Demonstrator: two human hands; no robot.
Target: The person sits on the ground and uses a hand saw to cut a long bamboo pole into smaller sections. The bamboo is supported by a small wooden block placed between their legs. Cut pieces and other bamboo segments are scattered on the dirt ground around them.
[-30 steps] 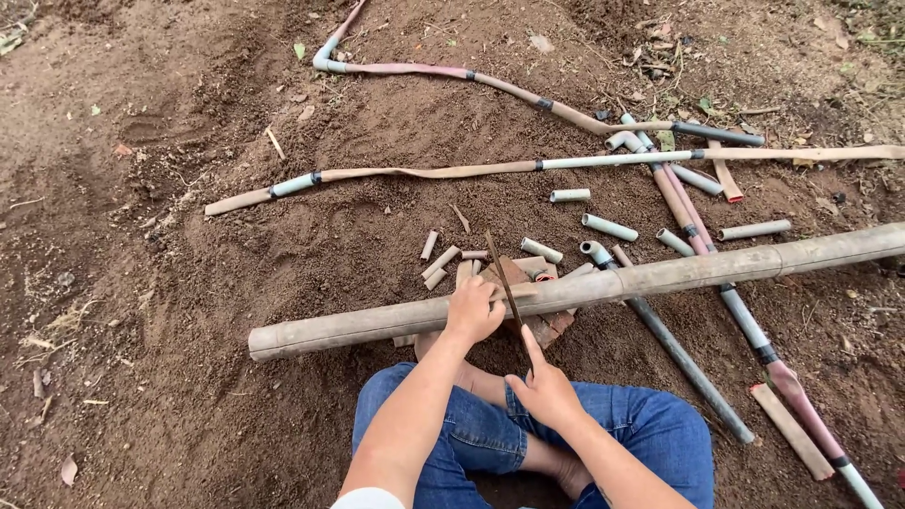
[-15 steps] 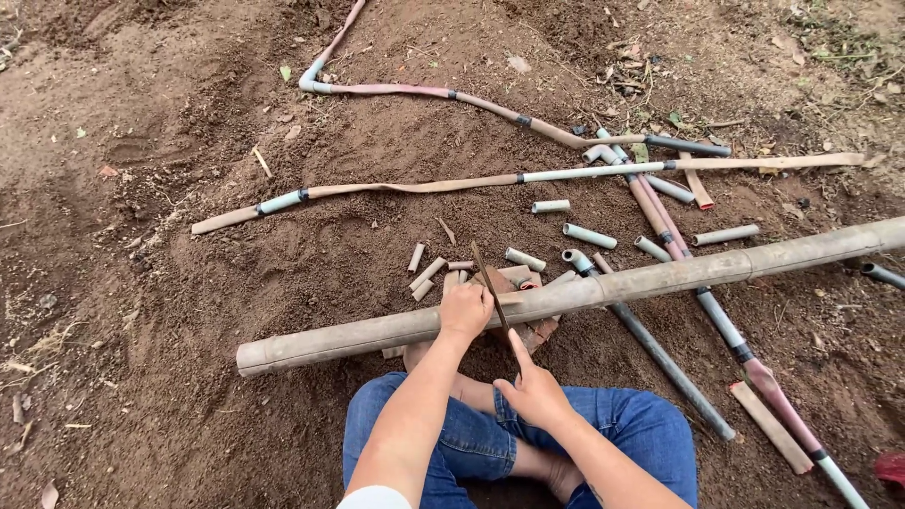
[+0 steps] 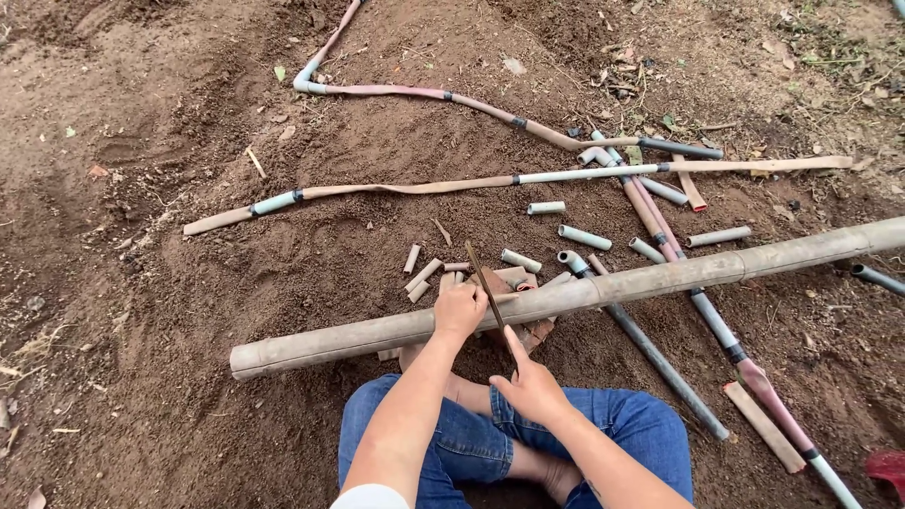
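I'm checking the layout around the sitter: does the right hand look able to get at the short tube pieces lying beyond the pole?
Probably yes: the right hand is free, the short tube pieces lie just past the bamboo pole, which is low enough to reach over.

The long pole (image 3: 566,300) runs out of the right edge. Behind the pole, the left hand (image 3: 460,311) covers the lower end of a thin blade (image 3: 482,279); the grip is not visible.
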